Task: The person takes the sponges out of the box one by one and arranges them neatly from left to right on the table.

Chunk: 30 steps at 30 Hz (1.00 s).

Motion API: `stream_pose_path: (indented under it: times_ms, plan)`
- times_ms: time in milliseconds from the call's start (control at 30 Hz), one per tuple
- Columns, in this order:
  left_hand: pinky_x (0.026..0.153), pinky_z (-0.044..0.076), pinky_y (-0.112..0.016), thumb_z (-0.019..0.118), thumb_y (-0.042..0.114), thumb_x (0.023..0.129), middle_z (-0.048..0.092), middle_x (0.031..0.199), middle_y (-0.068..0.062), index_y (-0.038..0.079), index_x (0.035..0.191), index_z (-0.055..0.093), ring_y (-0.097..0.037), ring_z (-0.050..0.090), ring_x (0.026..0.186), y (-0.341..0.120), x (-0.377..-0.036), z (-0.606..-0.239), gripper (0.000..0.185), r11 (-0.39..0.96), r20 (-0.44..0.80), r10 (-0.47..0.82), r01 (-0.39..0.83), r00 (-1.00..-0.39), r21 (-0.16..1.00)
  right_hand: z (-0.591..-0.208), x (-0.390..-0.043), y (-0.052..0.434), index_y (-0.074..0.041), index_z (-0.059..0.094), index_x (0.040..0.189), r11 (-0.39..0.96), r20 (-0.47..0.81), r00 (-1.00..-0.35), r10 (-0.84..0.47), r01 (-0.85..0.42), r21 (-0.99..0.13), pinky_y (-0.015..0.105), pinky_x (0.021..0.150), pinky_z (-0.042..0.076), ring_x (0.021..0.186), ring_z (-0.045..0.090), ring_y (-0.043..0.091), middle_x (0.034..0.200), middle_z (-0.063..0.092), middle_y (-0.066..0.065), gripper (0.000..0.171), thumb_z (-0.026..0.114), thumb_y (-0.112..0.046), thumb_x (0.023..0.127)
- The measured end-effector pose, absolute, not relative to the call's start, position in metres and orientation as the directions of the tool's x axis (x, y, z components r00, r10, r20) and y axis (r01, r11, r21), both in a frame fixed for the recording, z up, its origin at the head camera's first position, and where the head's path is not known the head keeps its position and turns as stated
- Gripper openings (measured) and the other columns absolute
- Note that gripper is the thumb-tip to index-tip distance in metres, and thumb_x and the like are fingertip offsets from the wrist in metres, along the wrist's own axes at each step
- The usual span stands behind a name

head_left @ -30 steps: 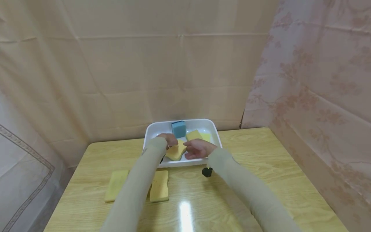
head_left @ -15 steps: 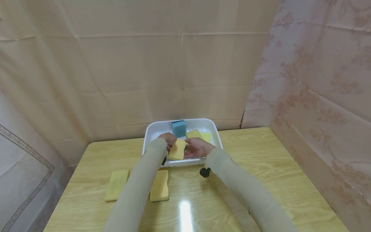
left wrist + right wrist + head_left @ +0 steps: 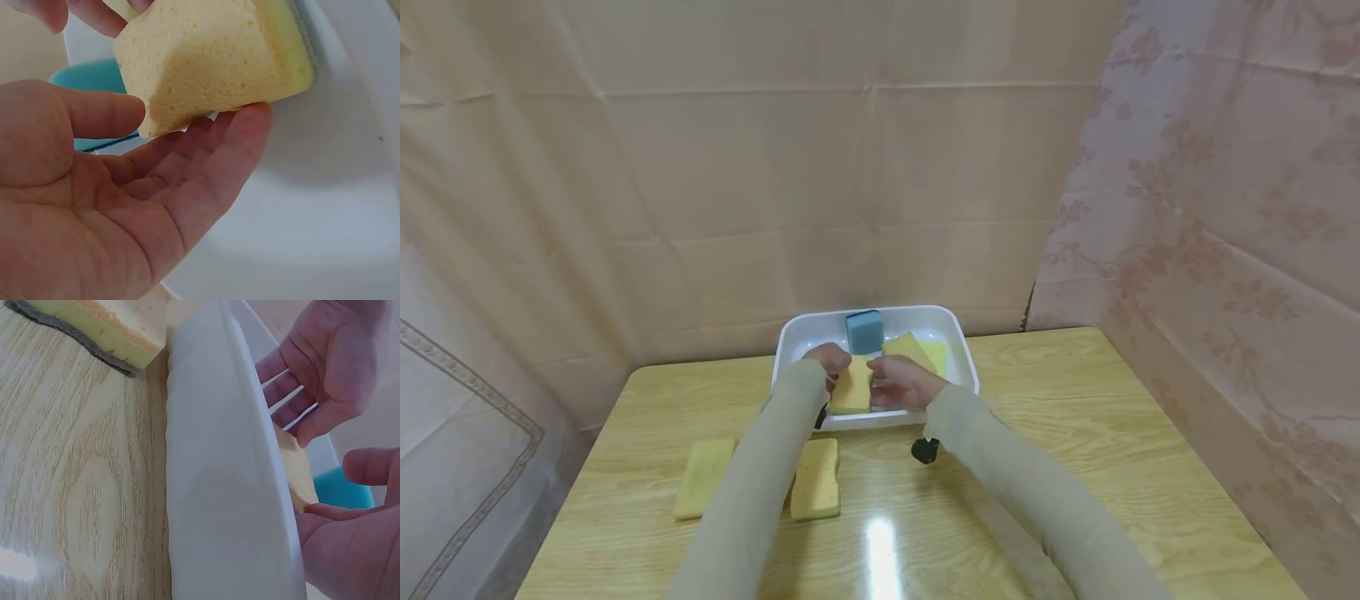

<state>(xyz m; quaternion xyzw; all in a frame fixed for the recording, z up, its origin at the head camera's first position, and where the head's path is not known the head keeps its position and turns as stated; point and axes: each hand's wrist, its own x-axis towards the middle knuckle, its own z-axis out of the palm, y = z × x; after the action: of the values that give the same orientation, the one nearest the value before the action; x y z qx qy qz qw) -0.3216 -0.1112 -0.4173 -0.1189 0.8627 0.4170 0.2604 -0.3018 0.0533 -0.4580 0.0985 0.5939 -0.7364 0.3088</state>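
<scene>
Left hand [image 3: 829, 362]: reached forward over the white tray [image 3: 790, 337] at the bench's [image 3: 1075, 433] far edge; palm up, fingers straight and spread under the yellow sponge [image 3: 853, 388], fingertips [image 3: 250, 122] touching its lower face.

Right hand [image 3: 898, 383]: reached in from the right, meeting the left hand above the tray; fingers on the sponge's right side, whether curled round it cannot be told.

Yellow sponge: held up on edge between both hands above the tray's near part, grey scouring layer along 1 side.

Tray contents: 1 blue sponge [image 3: 865, 331] standing at the far wall; 1 more yellow sponge [image 3: 917, 350] lying to its right.

Bench, near-left part: 2 yellow sponges, outer sponge [image 3: 704, 477] and inner sponge [image 3: 817, 478], lying flat, apart.
</scene>
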Motion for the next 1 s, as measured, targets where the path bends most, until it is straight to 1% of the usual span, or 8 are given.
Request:
stream_pose_path:
  times_ms: [233, 400, 533, 633, 767, 833, 900, 1000]
  plan:
    - [0.089, 0.057, -0.040, 0.049, 0.012, 0.098, 0.063, 0.120, -0.023, -0.004, 0.125, 0.059, -0.035, 0.064, 0.105, -0.114, -0.322, -0.413, 0.034, 0.670, -0.522, 0.035, -0.367, -0.852, 0.646, -0.454, -0.301, 0.052, 0.002, 0.047, 0.138, -0.067, -0.475, -0.829, -0.296, 0.514, -0.855, 0.046, 0.100, 0.052, 0.122, 0.055, 0.037, 0.141, 0.046, 0.021, 0.038, 0.049, -0.017, 0.105]
    - [0.077, 0.058, -0.034, 0.043, 0.013, 0.098, 0.065, 0.110, -0.022, -0.006, 0.117, 0.061, -0.034, 0.068, 0.096, -0.117, -0.320, -0.413, 0.032, 0.757, -0.470, 0.085, -0.250, -0.878, 0.604, -0.453, -0.300, 0.053, 0.001, 0.048, 0.136, -0.056, -0.472, -0.839, -0.269, 0.503, -0.862, 0.047, 0.099, 0.053, 0.121, 0.054, 0.036, 0.139, 0.050, 0.018, 0.035, 0.050, -0.017, 0.105]
    - [0.080, 0.059, -0.037, 0.043, 0.012, 0.098, 0.064, 0.111, -0.021, -0.006, 0.117, 0.059, -0.035, 0.070, 0.092, -0.117, -0.318, -0.413, 0.031, 0.725, -0.467, 0.097, -0.258, -0.879, 0.638, -0.453, -0.300, 0.055, 0.001, 0.047, 0.141, -0.016, -0.470, -0.840, -0.269, 0.492, -0.870, 0.049, 0.098, 0.053, 0.126, 0.053, 0.039, 0.146, 0.048, 0.018, 0.041, 0.050, -0.018, 0.105]
    - [0.085, 0.059, -0.041, 0.047, 0.011, 0.097, 0.063, 0.115, -0.020, -0.005, 0.121, 0.059, -0.036, 0.070, 0.092, -0.117, -0.319, -0.415, 0.031, 0.684, -0.479, 0.079, -0.302, -0.874, 0.664, -0.454, -0.301, 0.057, 0.002, 0.046, 0.143, 0.012, -0.466, -0.845, -0.264, 0.480, -0.877, 0.051, 0.096, 0.054, 0.127, 0.053, 0.040, 0.149, 0.046, 0.019, 0.044, 0.050, -0.019, 0.105]
    - [0.087, 0.059, -0.041, 0.050, 0.011, 0.098, 0.063, 0.119, -0.019, -0.003, 0.128, 0.057, -0.035, 0.069, 0.095, -0.116, -0.323, -0.421, 0.034, 0.651, -0.497, 0.042, -0.354, -0.867, 0.671, -0.455, -0.303, 0.060, 0.001, 0.047, 0.142, 0.017, -0.454, -0.851, -0.264, 0.467, -0.884, 0.052, 0.094, 0.055, 0.126, 0.054, 0.040, 0.151, 0.045, 0.018, 0.042, 0.050, -0.021, 0.105]
    - [0.087, 0.059, -0.040, 0.052, 0.011, 0.098, 0.062, 0.118, -0.018, -0.002, 0.129, 0.056, -0.034, 0.068, 0.096, -0.116, -0.325, -0.423, 0.033, 0.636, -0.498, 0.028, -0.369, -0.867, 0.678, -0.455, -0.303, 0.061, 0.001, 0.047, 0.141, 0.019, -0.441, -0.855, -0.274, 0.454, -0.891, 0.052, 0.093, 0.055, 0.126, 0.053, 0.040, 0.152, 0.044, 0.018, 0.042, 0.049, -0.020, 0.105]
    - [0.086, 0.059, -0.039, 0.053, 0.010, 0.097, 0.062, 0.117, -0.018, -0.001, 0.127, 0.056, -0.033, 0.068, 0.096, -0.117, -0.327, -0.424, 0.032, 0.626, -0.491, 0.025, -0.369, -0.871, 0.687, -0.455, -0.303, 0.061, 0.001, 0.048, 0.141, 0.020, -0.433, -0.856, -0.282, 0.446, -0.895, 0.053, 0.093, 0.055, 0.127, 0.053, 0.041, 0.153, 0.044, 0.018, 0.041, 0.049, -0.020, 0.105]
    - [0.078, 0.060, -0.036, 0.053, 0.007, 0.094, 0.063, 0.115, -0.017, -0.004, 0.123, 0.058, -0.030, 0.068, 0.092, -0.120, -0.329, -0.426, 0.031, 0.640, -0.462, 0.045, -0.330, -0.886, 0.694, -0.454, -0.303, 0.061, 0.001, 0.050, 0.139, 0.036, -0.430, -0.860, -0.274, 0.437, -0.899, 0.052, 0.092, 0.056, 0.125, 0.054, 0.040, 0.150, 0.046, 0.017, 0.040, 0.049, -0.020, 0.105]
